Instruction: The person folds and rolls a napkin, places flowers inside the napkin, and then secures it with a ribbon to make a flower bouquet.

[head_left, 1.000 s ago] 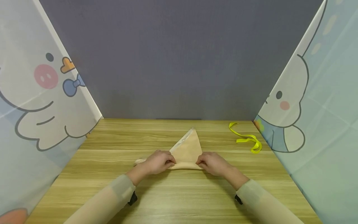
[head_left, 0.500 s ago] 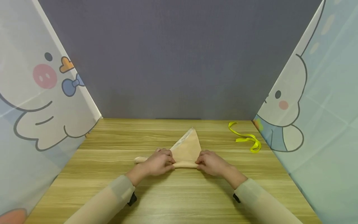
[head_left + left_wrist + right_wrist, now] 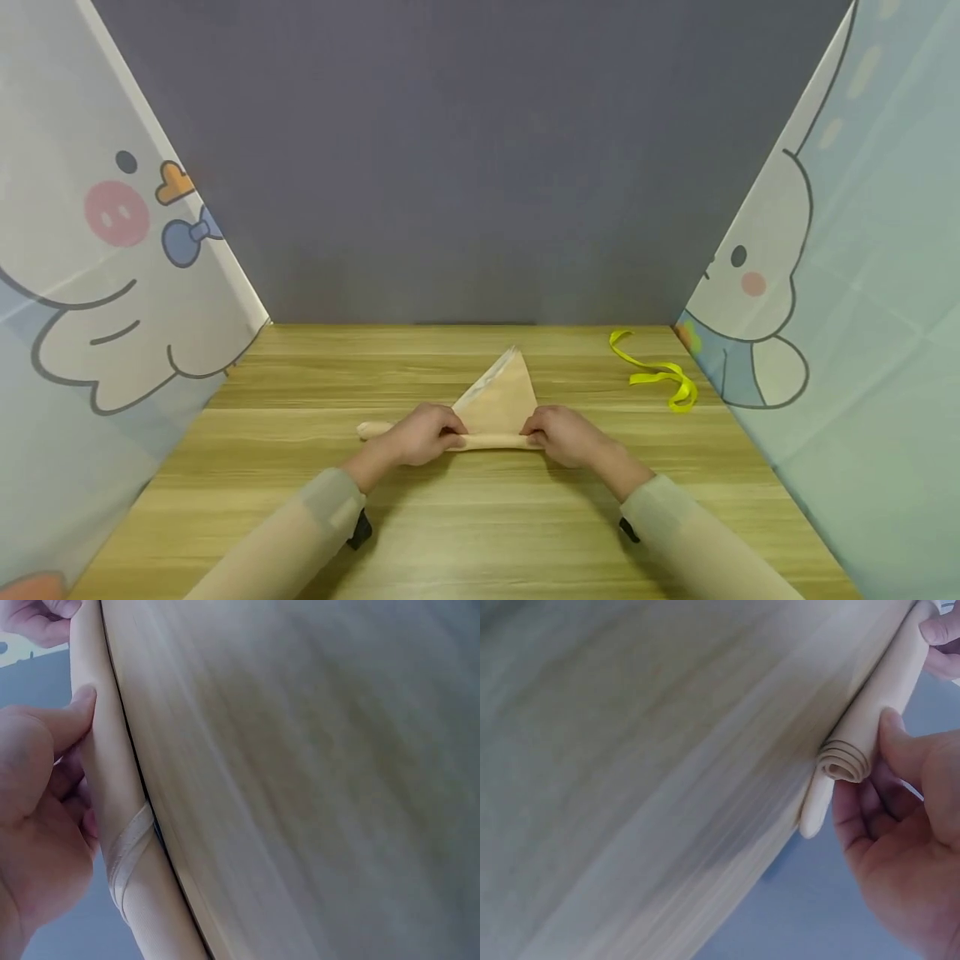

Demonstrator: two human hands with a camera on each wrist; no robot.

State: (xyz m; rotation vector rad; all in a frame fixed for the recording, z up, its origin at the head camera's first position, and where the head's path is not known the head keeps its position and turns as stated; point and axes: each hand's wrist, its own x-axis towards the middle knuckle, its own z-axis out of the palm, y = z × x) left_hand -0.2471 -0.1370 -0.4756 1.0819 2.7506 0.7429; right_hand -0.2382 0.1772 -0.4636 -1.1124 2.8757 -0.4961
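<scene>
Wooden table (image 3: 480, 533) bears a cloth (image 3: 501, 398), its rolled edge partly hidden by both hands.

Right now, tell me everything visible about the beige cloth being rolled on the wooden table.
The beige cloth looks soft and thin, folded to a triangle whose tip points away from the person. Its near edge is wound into a tight roll lying flat across the wooden table; the right wrist view shows spiral layers at the roll's end. A paler band crosses the roll in the left wrist view. The left hand and right hand grip the roll, fingers curled over it.
</scene>
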